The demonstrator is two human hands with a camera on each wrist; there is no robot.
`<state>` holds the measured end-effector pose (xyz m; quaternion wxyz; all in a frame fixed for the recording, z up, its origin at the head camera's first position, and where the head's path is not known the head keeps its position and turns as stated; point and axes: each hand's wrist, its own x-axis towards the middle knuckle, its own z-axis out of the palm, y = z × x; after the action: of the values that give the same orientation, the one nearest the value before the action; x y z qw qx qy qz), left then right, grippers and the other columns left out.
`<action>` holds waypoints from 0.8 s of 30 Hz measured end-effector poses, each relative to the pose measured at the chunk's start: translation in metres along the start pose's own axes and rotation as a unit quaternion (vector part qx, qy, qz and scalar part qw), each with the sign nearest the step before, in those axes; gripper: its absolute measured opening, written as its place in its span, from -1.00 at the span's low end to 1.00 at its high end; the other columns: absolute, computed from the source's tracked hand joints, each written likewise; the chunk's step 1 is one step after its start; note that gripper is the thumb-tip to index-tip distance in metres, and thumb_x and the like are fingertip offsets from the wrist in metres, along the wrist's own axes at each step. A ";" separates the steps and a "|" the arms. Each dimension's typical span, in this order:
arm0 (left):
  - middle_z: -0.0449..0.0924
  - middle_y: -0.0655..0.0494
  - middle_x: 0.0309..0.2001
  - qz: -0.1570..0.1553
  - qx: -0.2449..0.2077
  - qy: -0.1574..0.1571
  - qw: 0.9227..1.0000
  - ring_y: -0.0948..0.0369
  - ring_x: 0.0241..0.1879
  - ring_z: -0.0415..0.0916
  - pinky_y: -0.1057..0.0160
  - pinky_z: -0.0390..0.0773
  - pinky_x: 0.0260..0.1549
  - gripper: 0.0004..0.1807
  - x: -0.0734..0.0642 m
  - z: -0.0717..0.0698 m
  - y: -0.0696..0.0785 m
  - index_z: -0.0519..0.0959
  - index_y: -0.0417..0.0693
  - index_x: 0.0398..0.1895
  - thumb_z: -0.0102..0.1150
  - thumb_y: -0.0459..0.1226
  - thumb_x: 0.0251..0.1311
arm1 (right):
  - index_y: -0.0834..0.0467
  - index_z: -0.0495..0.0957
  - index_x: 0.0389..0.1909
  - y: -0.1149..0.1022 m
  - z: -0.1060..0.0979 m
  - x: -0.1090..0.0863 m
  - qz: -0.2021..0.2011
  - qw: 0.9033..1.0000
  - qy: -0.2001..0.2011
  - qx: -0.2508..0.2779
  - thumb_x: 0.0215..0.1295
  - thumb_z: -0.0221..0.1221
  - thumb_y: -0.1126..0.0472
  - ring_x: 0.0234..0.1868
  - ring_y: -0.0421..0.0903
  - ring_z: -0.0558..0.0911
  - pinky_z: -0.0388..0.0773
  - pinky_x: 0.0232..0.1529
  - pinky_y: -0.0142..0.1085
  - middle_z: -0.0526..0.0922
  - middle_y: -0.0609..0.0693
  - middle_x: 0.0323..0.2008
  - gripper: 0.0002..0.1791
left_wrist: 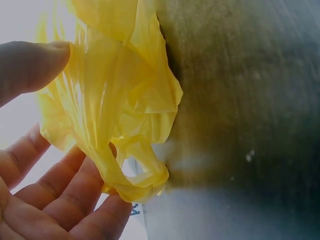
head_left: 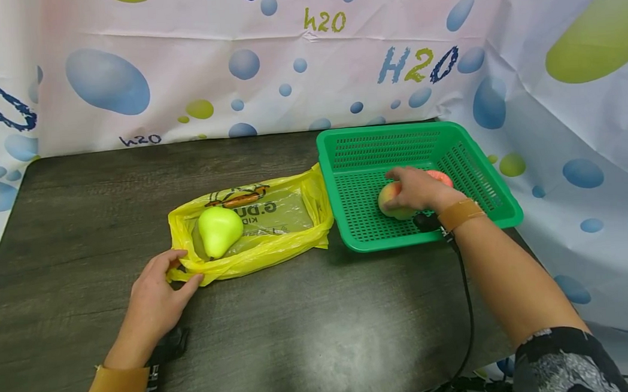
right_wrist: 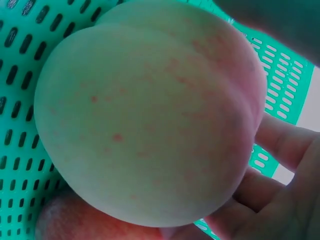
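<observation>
At the left, the left hand (head_left: 160, 292) is found grasping the left end of a thin yellow plastic bag with dark printing (head_left: 259, 266), which is pinched between thumb and fingers. The bag is laid on a dark wood-grain table (head_left: 279, 336) with its mouth spread open. Inside it, toward the left end, a smooth bright-green pear (head_left: 218, 233) is contained; it is touched by neither hand. The bag's right end is placed right up against a green perforated plastic basket (head_left: 381, 147); whether contact is made cannot be confirmed.

Within the basket, a round pale-yellow peach with a pink blush (head_left: 389, 202) is grasped by the right hand (head_left: 420, 189), its fingers being curled about the side. Whether the peach is lifted off the basket floor cannot be told. Just beyond the hand, a rounded red fruit (head_left: 441, 178) is partly hidden.

Progress is judged to be partial: one fruit is bagged, the peach is gripped but not bagged, and the red fruit is left unbagged in the basket.
</observation>
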<state>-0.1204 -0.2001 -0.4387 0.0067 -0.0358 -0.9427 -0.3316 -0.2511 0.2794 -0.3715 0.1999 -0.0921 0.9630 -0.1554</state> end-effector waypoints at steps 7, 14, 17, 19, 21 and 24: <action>0.42 -0.45 0.20 0.003 -0.001 0.004 1.000 -0.32 0.15 0.42 -0.39 0.37 0.14 -0.42 -0.001 0.000 0.000 0.41 -0.45 0.26 0.38 -0.33 0.29 | 0.38 0.27 0.47 -0.001 0.002 0.002 0.010 1.000 -0.007 -0.014 0.25 0.39 0.04 0.12 0.30 0.46 0.52 0.05 0.12 0.37 0.47 0.31 -0.11; 0.42 -0.45 0.18 0.005 0.001 0.010 1.000 -0.31 0.14 0.43 -0.39 0.39 0.13 -0.43 -0.001 0.001 0.001 0.42 -0.45 0.25 0.39 -0.33 0.28 | 0.36 0.27 0.48 -0.003 0.003 0.003 0.017 0.999 -0.019 -0.035 0.22 0.45 0.02 0.12 0.30 0.47 0.53 0.04 0.12 0.38 0.46 0.30 -0.07; 0.43 -0.44 0.18 0.007 0.001 0.014 1.000 -0.31 0.13 0.43 -0.38 0.39 0.12 -0.43 -0.001 0.001 0.001 0.42 -0.45 0.25 0.39 -0.34 0.27 | 0.36 0.28 0.47 -0.004 0.003 0.003 0.018 0.999 -0.019 -0.040 0.21 0.45 0.02 0.10 0.30 0.48 0.54 0.02 0.12 0.39 0.46 0.28 -0.07; 0.43 -0.44 0.18 0.008 0.001 0.017 1.000 -0.31 0.13 0.43 -0.38 0.39 0.12 -0.43 -0.001 0.001 0.000 0.42 -0.45 0.24 0.40 -0.34 0.27 | 0.36 0.29 0.47 -0.006 0.002 0.003 0.018 0.999 -0.020 -0.043 0.20 0.46 0.02 0.09 0.29 0.48 0.55 0.01 0.11 0.40 0.46 0.26 -0.07; 0.43 -0.44 0.18 0.008 0.001 0.017 1.000 -0.31 0.13 0.43 -0.38 0.40 0.12 -0.43 -0.001 0.001 0.000 0.42 -0.45 0.25 0.40 -0.34 0.27 | 0.37 0.31 0.45 -0.006 0.002 0.003 0.017 0.998 -0.021 -0.048 0.19 0.46 0.03 0.08 0.28 0.49 0.55 0.00 0.11 0.42 0.46 0.24 -0.08; 0.43 -0.45 0.18 0.007 0.001 0.014 1.000 -0.31 0.14 0.43 -0.38 0.40 0.12 -0.43 -0.001 0.000 0.000 0.42 -0.44 0.25 0.40 -0.33 0.28 | 0.39 0.32 0.43 -0.006 0.002 0.003 0.011 0.998 -0.021 -0.055 0.19 0.45 0.04 0.07 0.28 0.48 0.56 -0.01 0.11 0.43 0.46 0.22 -0.11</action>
<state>-0.1194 -0.1996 -0.4389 0.0222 -0.0381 -0.9424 -0.3314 -0.2521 0.2723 -0.3725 0.2165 -0.0956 0.9667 -0.0976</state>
